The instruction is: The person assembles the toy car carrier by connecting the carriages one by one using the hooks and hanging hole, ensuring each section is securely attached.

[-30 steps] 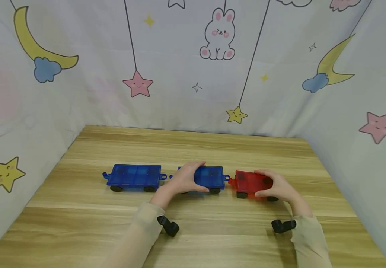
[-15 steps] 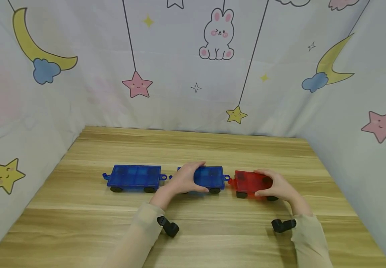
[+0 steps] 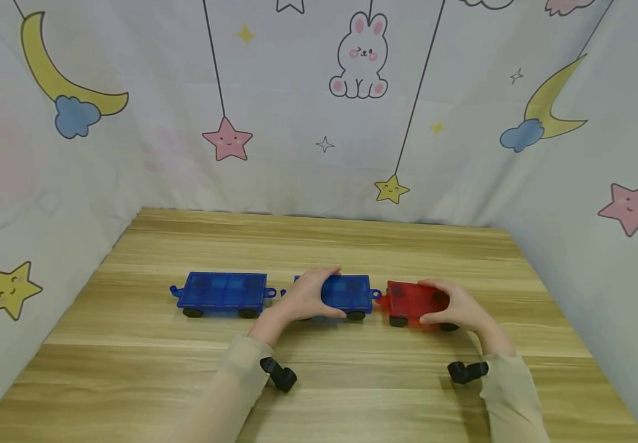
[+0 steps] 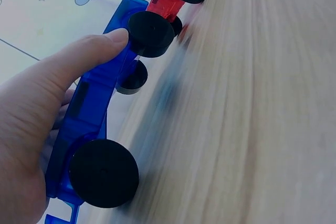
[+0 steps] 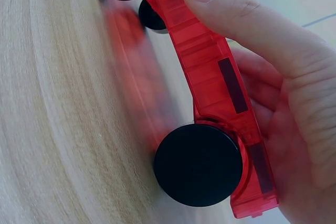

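Note:
In the head view my left hand [image 3: 303, 298] grips the middle blue toy train car [image 3: 353, 293] across its body, thumb on the near side and fingers at the far side. My right hand [image 3: 459, 309] holds the red toy train car [image 3: 410, 300] the same way. The red hook [image 3: 383, 301] overlaps the blue ring at the middle car's right end. Black wheels [image 4: 104, 173] show under the blue car in the left wrist view. In the right wrist view, my thumb lies along the side of the red car [image 5: 202, 66], its wheels close over the wood.
Left of my hands another, longer-looking blue train car [image 3: 224, 291] stands on the wooden table [image 3: 352, 394], its ring beside the middle car's hook. White cloth [image 3: 274, 184] with printed stars and moons walls the table at the back and both sides.
My right hand and the red car have shifted slightly left, bringing the red hook to the blue ring. My left hand and both blue cars stay in place.

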Demonstrator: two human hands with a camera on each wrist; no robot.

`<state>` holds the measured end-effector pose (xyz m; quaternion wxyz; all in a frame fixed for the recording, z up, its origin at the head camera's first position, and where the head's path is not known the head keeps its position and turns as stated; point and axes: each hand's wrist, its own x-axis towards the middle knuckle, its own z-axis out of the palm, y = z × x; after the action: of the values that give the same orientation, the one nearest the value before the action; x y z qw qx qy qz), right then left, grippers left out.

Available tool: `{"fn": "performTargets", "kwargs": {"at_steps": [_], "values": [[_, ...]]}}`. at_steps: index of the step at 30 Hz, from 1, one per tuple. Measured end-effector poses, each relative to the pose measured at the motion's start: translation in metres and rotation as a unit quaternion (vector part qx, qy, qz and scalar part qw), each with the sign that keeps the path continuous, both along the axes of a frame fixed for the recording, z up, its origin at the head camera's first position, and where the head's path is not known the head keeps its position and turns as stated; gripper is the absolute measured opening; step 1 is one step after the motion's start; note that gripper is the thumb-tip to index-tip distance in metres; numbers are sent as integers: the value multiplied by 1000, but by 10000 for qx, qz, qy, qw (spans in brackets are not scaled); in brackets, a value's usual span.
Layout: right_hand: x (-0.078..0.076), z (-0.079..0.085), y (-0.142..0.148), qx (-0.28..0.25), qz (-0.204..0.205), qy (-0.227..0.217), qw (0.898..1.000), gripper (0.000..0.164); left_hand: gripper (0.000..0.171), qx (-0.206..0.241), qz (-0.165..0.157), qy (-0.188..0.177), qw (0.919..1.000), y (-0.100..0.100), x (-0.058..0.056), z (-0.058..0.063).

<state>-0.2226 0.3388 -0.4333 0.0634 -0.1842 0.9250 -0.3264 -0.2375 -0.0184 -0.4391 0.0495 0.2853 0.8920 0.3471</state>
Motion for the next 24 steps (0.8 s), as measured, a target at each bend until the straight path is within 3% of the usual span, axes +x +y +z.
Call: {"fn": "performTargets", "kwargs": {"at_steps": [24], "values": [[0, 4, -6, -35, 71, 16, 10000, 79, 96, -70, -26, -69, 9999, 1, 0, 1]]}}
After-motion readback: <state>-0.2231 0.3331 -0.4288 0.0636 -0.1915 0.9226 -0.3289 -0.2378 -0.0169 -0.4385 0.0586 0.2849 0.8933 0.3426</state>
